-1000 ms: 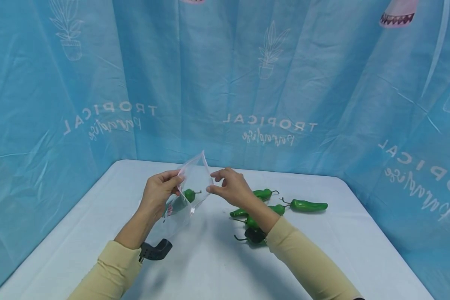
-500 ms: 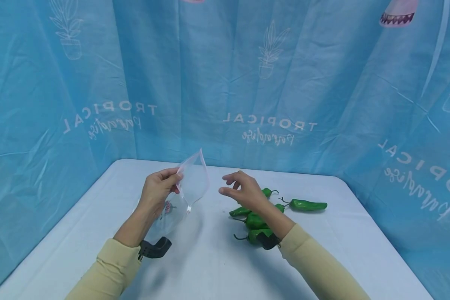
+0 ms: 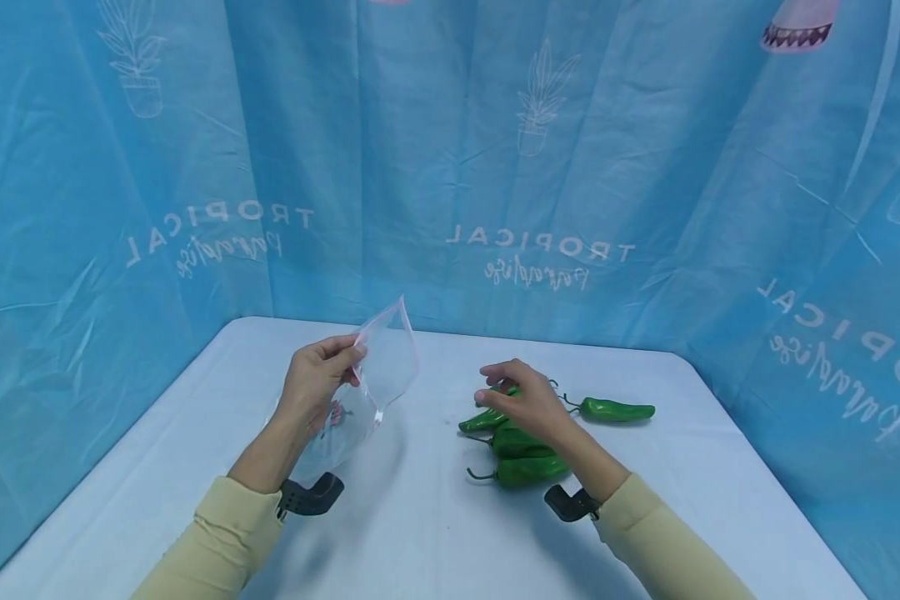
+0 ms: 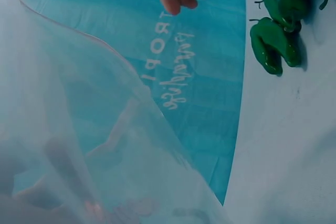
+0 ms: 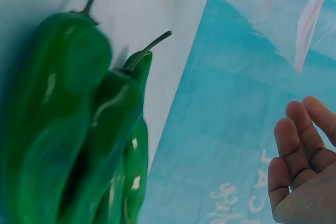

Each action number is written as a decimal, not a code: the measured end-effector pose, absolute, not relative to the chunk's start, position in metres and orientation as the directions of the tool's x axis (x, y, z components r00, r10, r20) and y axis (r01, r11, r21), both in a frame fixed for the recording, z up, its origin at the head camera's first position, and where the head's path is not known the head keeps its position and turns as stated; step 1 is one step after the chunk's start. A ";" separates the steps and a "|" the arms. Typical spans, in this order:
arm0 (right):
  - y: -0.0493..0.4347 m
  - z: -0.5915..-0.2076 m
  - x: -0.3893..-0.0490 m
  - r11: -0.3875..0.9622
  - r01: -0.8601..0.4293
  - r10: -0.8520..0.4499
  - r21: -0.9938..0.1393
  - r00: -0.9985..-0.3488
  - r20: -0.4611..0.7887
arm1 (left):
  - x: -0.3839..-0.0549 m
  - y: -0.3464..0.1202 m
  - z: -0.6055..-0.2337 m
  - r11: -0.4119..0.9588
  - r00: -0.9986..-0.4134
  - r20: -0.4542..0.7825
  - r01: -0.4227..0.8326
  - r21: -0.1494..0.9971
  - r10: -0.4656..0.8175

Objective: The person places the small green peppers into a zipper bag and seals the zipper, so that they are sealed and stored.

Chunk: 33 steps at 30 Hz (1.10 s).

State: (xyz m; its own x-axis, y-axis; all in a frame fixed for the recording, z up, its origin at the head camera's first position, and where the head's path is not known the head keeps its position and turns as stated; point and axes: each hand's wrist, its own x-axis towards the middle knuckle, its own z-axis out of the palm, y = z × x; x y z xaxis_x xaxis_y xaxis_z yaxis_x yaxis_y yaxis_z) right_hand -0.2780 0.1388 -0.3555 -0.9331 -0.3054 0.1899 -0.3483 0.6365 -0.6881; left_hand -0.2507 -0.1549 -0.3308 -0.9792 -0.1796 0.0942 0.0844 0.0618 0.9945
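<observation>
Several glossy green peppers (image 3: pixel 516 444) lay bunched on the right half of a white table (image 3: pixel 435 542), the two nearest with stems pointing left. Just beside the bunch, to the right, a lone pepper (image 3: pixel 617 410) lay sideways, its stem toward the others. Above the bunch hung the right hand (image 3: pixel 525 402), touching none of it and grasping nothing: its thumb and fingers were apart and loosely bent, pointing left.

On the left side, the left hand (image 3: pixel 318 377) pinched one edge of a clear bag (image 3: pixel 387 360) between thumb and fingers. I saw the bag tilted, its pink-rimmed mouth gaping to the right, one corner pointing up and another low and near. The wrist hid part of its lower end, and I could not tell what was inside.

Both arms wore pale yellow sleeves (image 3: pixel 212 533), with a small black device (image 3: pixel 312 495) at each wrist. Behind the table, a blue curtain (image 3: pixel 420 167) bore mirrored lettering, TROPICAL Paradise, and outlined potted plants.
</observation>
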 end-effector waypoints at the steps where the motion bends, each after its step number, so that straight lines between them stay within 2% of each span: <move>1: 0.142 -0.358 -0.277 0.639 -0.346 -0.302 -0.687 -0.934 0.190 | -0.251 -0.155 -0.331 0.062 -0.979 0.096 0.086 0.994 -0.181; 9: 0.170 -0.374 -0.267 0.668 -0.308 -0.269 -0.677 -0.949 0.166 | -0.249 -0.156 -0.331 0.054 -0.980 0.097 0.089 0.995 -0.175; 17: 0.192 -0.391 -0.259 0.644 -0.272 -0.265 -0.715 -0.956 0.126 | -0.249 -0.157 -0.332 0.033 -0.980 0.108 0.104 0.994 -0.168; 33: 0.215 -0.415 -0.251 0.685 -0.194 -0.228 -0.702 -0.973 0.046 | -0.249 -0.156 -0.330 0.045 -0.979 0.117 0.111 0.993 -0.169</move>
State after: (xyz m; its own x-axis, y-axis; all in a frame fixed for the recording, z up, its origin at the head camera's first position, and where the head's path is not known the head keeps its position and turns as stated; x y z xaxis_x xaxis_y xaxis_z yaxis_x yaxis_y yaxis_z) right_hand -0.2508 0.2154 -0.4146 -0.9725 -0.2281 0.0465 -0.1942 0.6850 -0.7022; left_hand -0.2494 -0.1564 -0.3296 -0.9786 -0.1693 0.1173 0.1113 0.0445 0.9928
